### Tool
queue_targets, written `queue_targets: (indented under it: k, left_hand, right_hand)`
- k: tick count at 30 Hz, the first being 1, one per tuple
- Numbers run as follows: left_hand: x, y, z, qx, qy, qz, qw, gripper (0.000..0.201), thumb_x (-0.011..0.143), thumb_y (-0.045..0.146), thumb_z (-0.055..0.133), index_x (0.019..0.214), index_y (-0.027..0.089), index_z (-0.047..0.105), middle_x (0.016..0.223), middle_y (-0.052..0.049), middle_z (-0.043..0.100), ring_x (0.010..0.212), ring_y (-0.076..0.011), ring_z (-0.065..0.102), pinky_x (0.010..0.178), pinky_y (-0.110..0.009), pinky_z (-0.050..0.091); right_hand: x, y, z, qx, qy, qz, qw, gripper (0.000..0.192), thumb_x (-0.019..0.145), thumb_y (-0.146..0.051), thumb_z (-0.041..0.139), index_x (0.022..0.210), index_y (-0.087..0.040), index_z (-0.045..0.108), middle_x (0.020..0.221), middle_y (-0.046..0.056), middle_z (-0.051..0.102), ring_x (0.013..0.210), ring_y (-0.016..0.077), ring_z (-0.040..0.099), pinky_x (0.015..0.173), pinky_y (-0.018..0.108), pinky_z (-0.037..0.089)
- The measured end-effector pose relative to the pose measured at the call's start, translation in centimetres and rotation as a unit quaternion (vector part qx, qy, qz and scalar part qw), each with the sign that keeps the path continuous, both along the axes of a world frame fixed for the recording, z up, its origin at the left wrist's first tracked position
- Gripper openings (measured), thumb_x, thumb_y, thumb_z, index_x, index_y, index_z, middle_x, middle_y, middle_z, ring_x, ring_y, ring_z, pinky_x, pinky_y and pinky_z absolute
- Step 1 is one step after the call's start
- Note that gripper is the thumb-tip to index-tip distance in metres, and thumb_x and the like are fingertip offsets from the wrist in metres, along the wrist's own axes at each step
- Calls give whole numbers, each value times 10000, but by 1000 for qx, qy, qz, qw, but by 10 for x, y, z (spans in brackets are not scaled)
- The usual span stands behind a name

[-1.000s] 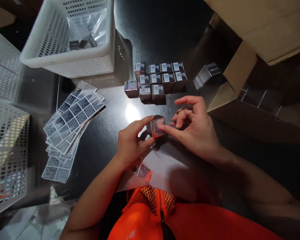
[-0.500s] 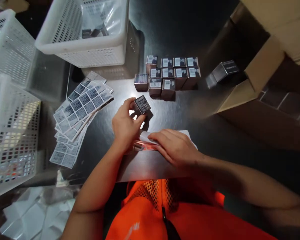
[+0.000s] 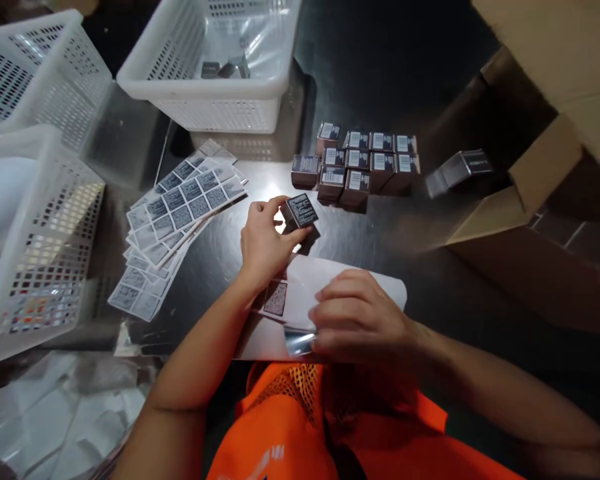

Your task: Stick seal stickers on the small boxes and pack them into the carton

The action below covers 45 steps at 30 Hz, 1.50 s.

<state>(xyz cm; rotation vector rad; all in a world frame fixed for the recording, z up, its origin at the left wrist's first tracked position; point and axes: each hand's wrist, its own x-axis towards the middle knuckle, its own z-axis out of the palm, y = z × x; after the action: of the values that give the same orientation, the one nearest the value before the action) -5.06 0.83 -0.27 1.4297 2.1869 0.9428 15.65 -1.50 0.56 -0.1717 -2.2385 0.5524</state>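
Note:
My left hand point(image 3: 267, 243) grips a small dark box point(image 3: 301, 210) between thumb and fingers, its printed face turned up. Below it lies a white label sheet point(image 3: 347, 265) with a dark printed label left at its left end. Over the sheet's near part, my right hand point(image 3: 363, 317) is closed on a shiny clear sticker point(image 3: 300, 341) at its fingertips; the hand is slightly blurred and its thumb is mostly hidden. Beyond my left hand stand several dark boxes point(image 3: 357, 160) in rows, most with barcode labels on top.
Fanned label sheets point(image 3: 180, 207) lie to the left. White baskets point(image 3: 275, 87) stand at the back and left. On the right, an open cardboard carton point(image 3: 505, 267) holds boxes, and a lone box point(image 3: 467, 167) lies near its flap. White scraps point(image 3: 60, 413) fill the lower left.
My right hand has come off the folded-back sheet and now pulls a clear sticker toward me; the sheet lies flatter. My left hand still holds the box. The whole view has shifted slightly.

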Motion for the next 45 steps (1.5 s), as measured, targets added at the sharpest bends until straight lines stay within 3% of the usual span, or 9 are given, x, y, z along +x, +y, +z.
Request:
queue_targets:
  k: [3,7,10,13,15,21,27,45]
  left_hand:
    - [0,1,-4,49,-114,-43,991,598,657,209,869,1219,273,676,1079,-15,659,745,-108,634,574,-191,482]
    - [6,-4,-9,61,-321,-143,934,642,647,226,838,1236,280,589,1115,3,698,402,22,356,366,-165,240]
    - [14,-12,-9,52,-391,-208,895,609,666,190,807,1218,285,570,1095,6,724,379,33,291,362,-168,186]
    - [18,-18,-10,50,-393,-252,883,591,662,142,785,1204,285,596,1080,8,737,402,26,307,376,-163,208]
    - [18,-20,-12,36,-385,-275,880,593,673,133,775,1221,285,608,1059,8,743,410,21,321,383,-156,229]
    - [15,-23,-19,6,-350,-288,891,627,676,88,754,1258,284,626,1041,8,751,393,28,343,371,-136,225]
    - [17,-24,-16,10,-345,-294,891,623,687,87,733,1269,283,628,1129,-8,762,382,35,330,362,-141,217]
    - [20,-23,-11,23,-332,-298,895,579,682,130,756,1230,265,630,1134,-8,776,372,31,312,351,-157,187]
  right_hand:
    - [11,6,13,-208,87,30,974,54,1005,-281,641,998,-302,690,986,8,746,1022,195,680,921,384,586]
    - [22,30,23,-392,245,-79,883,162,882,-186,787,921,-311,691,860,-38,708,855,145,680,843,309,584]
    - [27,43,25,-505,214,-105,830,260,835,-222,833,988,-282,632,831,-60,721,747,103,686,709,236,563]
    - [29,43,26,-566,156,-101,803,480,787,-230,861,1115,-282,515,713,-79,696,879,154,740,799,286,592]
    - [29,39,27,-579,146,-105,796,567,755,-221,875,1139,-284,464,689,-83,686,992,180,742,874,323,591]
    - [26,34,29,-604,116,-124,779,638,713,-246,887,1133,-278,409,709,-91,673,802,164,727,730,277,574]
    - [25,35,29,-597,107,-157,779,651,693,-325,910,1109,-277,412,701,-77,663,805,187,728,707,284,592]
    - [24,35,31,-595,102,-162,781,662,687,-352,928,1091,-276,409,696,-82,676,712,166,718,669,267,614]
